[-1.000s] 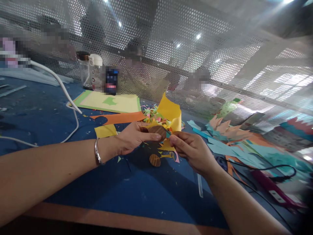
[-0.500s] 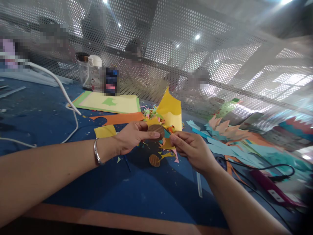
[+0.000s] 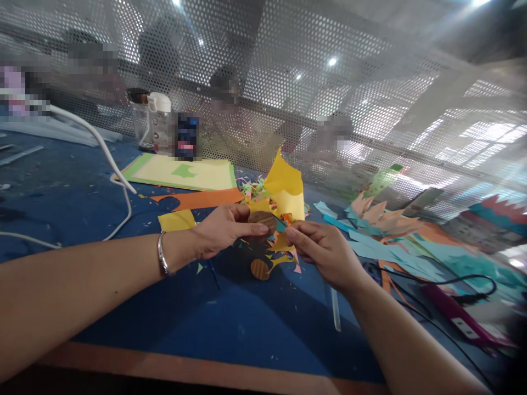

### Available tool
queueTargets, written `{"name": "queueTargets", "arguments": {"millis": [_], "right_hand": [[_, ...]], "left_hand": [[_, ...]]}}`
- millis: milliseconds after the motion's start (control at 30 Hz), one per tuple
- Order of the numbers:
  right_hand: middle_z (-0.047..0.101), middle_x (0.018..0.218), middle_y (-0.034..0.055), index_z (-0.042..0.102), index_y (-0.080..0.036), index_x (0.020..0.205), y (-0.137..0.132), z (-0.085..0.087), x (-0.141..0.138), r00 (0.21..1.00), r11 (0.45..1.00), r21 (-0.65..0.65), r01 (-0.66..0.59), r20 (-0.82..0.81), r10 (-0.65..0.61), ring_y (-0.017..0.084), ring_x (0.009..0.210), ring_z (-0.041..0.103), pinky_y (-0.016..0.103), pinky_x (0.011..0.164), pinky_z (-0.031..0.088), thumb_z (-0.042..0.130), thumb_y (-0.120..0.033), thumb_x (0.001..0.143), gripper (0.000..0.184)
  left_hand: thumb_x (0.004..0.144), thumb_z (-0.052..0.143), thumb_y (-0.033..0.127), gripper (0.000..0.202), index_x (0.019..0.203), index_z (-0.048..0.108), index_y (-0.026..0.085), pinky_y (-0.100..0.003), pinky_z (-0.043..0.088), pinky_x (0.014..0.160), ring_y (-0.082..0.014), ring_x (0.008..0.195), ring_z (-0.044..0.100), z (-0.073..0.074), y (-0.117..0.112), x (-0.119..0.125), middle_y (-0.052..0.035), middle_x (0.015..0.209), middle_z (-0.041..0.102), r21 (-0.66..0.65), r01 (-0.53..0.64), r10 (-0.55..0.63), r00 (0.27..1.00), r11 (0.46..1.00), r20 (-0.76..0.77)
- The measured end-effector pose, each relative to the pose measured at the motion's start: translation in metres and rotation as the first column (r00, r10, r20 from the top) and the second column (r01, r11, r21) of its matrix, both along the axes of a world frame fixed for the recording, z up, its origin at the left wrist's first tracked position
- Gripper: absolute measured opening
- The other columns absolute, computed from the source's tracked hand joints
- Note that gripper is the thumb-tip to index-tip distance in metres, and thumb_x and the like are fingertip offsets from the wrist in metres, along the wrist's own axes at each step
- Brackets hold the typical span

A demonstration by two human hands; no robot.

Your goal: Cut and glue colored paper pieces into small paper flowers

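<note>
Left hand (image 3: pixel 220 233) pinches a brown wood-grain disc (image 3: pixel 261 220); right hand (image 3: pixel 325 253), at 3 o'clock, pinches its teal strip (image 3: pixel 281 225).

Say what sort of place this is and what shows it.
Probably a craft workshop: coloured paper scraps litter the blue table, a stack of paper sheets lies near the perforated screen, and the left hand pinches a brown disc.
</note>
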State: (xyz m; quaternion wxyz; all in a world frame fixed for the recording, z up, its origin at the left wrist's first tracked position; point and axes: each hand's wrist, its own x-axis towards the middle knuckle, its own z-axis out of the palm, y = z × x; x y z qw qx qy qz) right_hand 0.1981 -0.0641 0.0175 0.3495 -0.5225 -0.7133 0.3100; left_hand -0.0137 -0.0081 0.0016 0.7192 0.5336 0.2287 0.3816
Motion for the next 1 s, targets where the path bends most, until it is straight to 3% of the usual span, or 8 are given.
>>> {"name": "queueTargets", "arguments": {"millis": [233,367,1000], "right_hand": [[0.031,0.052,-0.0075,0.054,-0.020,0.068,0.0002,-0.0021,0.0008,0.998,0.999,-0.051,-0.020,-0.069,0.017,0.007,0.045,0.023,0.025,0.042,0.017,0.056,-0.061,0.089,0.046],[0.029,0.052,-0.0079,0.053,-0.020,0.066,-0.0001,-0.0012,0.0004,0.997,0.999,-0.028,-0.019,-0.073,0.017,0.007,0.045,0.022,0.025,0.042,0.017,0.056,-0.060,0.090,0.047],[0.033,0.055,-0.0062,0.051,-0.020,0.065,0.0001,0.0053,0.0015,0.991,0.999,0.047,-0.015,0.135,0.009,0.009,0.050,0.028,0.026,0.047,0.022,0.051,-0.059,0.092,0.047]], "left_hand": [[0.068,0.084,0.018,0.013,0.079,0.076,0.014,-0.028,0.048,0.078,-0.0105,0.072,0.063,-0.0009,0.0031,-0.0003,-0.0029,0.079,0.074,0.037,0.068,-0.070,0.996,0.997,0.051],[0.071,0.082,0.016,0.011,0.081,0.077,0.016,-0.024,0.048,0.080,-0.0082,0.074,0.063,-0.0003,0.0041,-0.0016,-0.0011,0.082,0.074,0.061,0.081,-0.084,0.995,0.995,0.059],[0.071,0.082,0.016,0.019,0.090,0.078,0.016,-0.024,0.050,0.082,-0.0097,0.080,0.067,-0.0024,0.0103,-0.0062,-0.0032,0.088,0.076,0.067,0.175,-0.175,0.984,0.982,-0.004]]}}
